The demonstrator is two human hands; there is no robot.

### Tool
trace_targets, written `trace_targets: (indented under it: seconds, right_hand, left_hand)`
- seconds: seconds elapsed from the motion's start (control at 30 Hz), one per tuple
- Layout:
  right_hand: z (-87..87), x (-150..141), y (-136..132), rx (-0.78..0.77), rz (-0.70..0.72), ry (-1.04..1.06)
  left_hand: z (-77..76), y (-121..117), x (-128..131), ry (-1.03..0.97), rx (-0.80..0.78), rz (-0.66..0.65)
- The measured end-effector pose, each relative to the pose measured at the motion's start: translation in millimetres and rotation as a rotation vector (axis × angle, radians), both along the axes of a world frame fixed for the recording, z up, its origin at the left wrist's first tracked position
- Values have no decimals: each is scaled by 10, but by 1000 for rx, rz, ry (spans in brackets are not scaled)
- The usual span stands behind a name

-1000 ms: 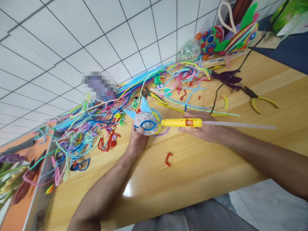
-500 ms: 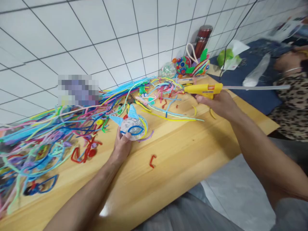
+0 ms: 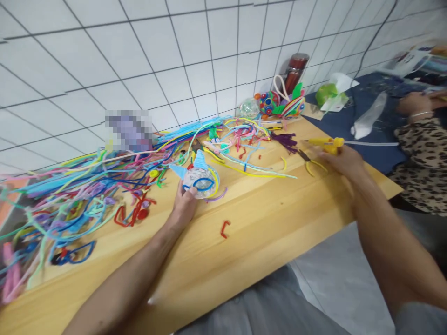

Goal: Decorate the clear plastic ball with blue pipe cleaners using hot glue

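My left hand (image 3: 185,204) grips a clear ball (image 3: 206,184) that looks filled with crinkled shiny stuff. Two light-blue ears (image 3: 200,161) stand on it, and a blue pipe-cleaner loop shaped like an eye lies on its front, with yellow strands along the right side. Over the right part of the table, my right hand (image 3: 344,162) is closed around a yellow hot glue gun (image 3: 324,142), whose nozzle points left. From its rear sticks a long whitish glue stick (image 3: 372,144). Yellow-handled pliers (image 3: 309,162) lie just below the gun.
Tangled pipe cleaners (image 3: 94,186) cover the left and back of the wooden table (image 3: 265,223). A bent red piece (image 3: 225,229) lies in front. Decorated balls (image 3: 268,102) and a red thermos (image 3: 295,73) stand by the tiled wall. Another person's arm (image 3: 421,111) is at the right.
The glue gun has moved away from the ball to the right in my right hand, first lifted, now lower. My view has swung right. My left hand still holds the ball.
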State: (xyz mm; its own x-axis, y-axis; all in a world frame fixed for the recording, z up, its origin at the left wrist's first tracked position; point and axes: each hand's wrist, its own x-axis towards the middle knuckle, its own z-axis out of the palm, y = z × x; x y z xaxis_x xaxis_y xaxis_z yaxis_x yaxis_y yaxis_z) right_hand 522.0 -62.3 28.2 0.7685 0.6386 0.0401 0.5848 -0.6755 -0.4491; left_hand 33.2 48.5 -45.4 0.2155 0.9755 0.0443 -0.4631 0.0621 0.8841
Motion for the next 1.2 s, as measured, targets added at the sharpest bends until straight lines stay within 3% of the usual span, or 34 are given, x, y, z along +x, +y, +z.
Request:
trace_targets:
  seconds: [0.1, 0.17, 0.23, 0.3, 0.33, 0.4, 0.5, 0.6, 0.77, 1.2]
  right_hand:
    - [57, -59, -279, -131, -150, -149]
    - [114, -297, -459, -110, -135, -97]
    - [195, -754, -556, 20, 156, 99]
    - [275, -1362, -520, 77, 655, 423]
    - [301, -1680, -452, 96, 836, 591]
    - [297, -2259, -251, 184, 994, 812]
    - [135, -2838, 61, 484, 863, 851]
    - [-101, -3066, 237, 584, 705, 836]
    - [-310, -3103, 282, 597, 640, 989]
    - [-383, -3146, 251, 635, 632, 1200]
  left_hand:
    - [6, 14, -9, -2, -12, -23]
    - [10, 25, -22, 13, -19, -36]
    - [17, 29, -34, 25, -22, -37]
    - [31, 20, -38, 30, -19, -35]
    - [40, 9, -35, 34, -16, -35]
    - [59, -24, -23, 48, 4, -31]
    - [78, -93, -8, 68, 58, -1]
    - [80, -145, -18, 84, 82, 26]
    - [59, -170, -52, 115, 94, 37]
    - [-199, -182, -241, 261, 240, 11]
